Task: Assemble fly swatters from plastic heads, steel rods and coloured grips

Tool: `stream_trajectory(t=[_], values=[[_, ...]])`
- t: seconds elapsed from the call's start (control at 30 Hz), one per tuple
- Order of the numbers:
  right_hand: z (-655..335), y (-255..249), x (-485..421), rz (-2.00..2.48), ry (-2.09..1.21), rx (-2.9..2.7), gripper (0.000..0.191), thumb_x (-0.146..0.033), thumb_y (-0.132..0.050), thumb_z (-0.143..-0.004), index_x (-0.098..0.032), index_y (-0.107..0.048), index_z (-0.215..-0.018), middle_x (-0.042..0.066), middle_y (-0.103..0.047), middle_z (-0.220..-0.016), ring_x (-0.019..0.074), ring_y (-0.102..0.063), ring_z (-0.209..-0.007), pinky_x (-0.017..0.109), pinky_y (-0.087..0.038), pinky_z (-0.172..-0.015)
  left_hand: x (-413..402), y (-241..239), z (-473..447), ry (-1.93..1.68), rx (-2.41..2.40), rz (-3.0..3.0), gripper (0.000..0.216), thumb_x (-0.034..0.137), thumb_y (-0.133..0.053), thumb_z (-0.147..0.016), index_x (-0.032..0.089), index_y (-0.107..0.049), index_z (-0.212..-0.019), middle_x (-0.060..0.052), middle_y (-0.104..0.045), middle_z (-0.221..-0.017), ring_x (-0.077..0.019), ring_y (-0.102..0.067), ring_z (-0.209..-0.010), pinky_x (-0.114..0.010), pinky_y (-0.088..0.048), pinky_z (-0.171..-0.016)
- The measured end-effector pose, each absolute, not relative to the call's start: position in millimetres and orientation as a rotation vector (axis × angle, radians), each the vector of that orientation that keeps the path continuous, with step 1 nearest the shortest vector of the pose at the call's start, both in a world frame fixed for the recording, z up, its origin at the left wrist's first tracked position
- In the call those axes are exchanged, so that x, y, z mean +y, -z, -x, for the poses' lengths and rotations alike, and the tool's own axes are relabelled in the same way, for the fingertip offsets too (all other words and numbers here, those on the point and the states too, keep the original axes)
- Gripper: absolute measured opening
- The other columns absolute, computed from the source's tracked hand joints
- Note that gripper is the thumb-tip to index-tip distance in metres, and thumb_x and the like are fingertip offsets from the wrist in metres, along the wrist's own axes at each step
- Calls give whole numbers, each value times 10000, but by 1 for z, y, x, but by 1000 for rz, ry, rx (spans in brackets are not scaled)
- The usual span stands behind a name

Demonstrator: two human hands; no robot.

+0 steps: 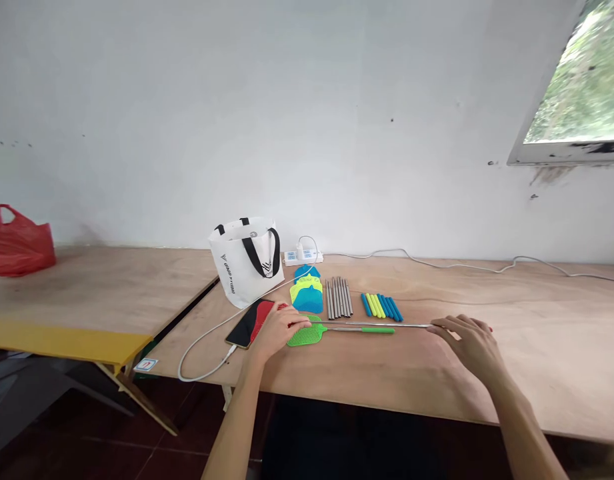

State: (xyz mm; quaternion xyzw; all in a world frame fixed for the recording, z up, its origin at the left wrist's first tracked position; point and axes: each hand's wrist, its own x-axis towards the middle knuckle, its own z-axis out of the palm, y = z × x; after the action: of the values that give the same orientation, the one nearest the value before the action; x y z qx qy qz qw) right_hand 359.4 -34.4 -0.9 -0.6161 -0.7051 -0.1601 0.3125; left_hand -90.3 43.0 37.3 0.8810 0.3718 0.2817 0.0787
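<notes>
Forearms (235, 423) foremost, I hold the thin metal shaft (377, 324) with left hand (277, 328) near seven o'clock, right hand (469, 343) at four, grips best aligned to avoid bending.

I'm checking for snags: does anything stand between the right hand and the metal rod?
Nothing visible does; the right hand holds the metal rod directly. The green swatter lies left of that hand, not between them.

Wooden table (561, 313): white tote bag (231, 275), power strip (311, 256), metal tubes (339, 299), blue-and-yellow rods (381, 307), green swatter (307, 335).
</notes>
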Motion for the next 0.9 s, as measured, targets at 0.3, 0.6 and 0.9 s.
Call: stream_trajectory(t=[0.3,0.6,0.9], values=[[-384,3,-46,1759,263,-1745,616,-818,-391,-906,-325,-759,-880,26,-739,-868,235,-644,-807,373,-423,-770,33,-40,76,-846,1121,-2645,326,436,-512,-1047,298,-785,-932,30,-781,-921,-176,-645,-893,-410,-350,-1014],[-363,-7,-43,1683,223,-1843,609,-742,-336,-972,-311,-751,-859,24,-738,-836,203,-654,-738,362,-449,-786,37,-43,88,-958,1101,-2798,347,379,-467,-1076,267,-774,-960,21,-780,-879,-161,-649,-845,-404,-336,-994],[-247,-9,-42,1425,107,-2042,523,-583,-363,-1042,-279,-746,-855,39,-773,-877,214,-703,-809,319,-453,-766,10,-38,24,-893,908,-2908,343,347,-471,-1075,238,-738,-889,13,-729,-771,-159,-607,-797,-368,-353,-912]])
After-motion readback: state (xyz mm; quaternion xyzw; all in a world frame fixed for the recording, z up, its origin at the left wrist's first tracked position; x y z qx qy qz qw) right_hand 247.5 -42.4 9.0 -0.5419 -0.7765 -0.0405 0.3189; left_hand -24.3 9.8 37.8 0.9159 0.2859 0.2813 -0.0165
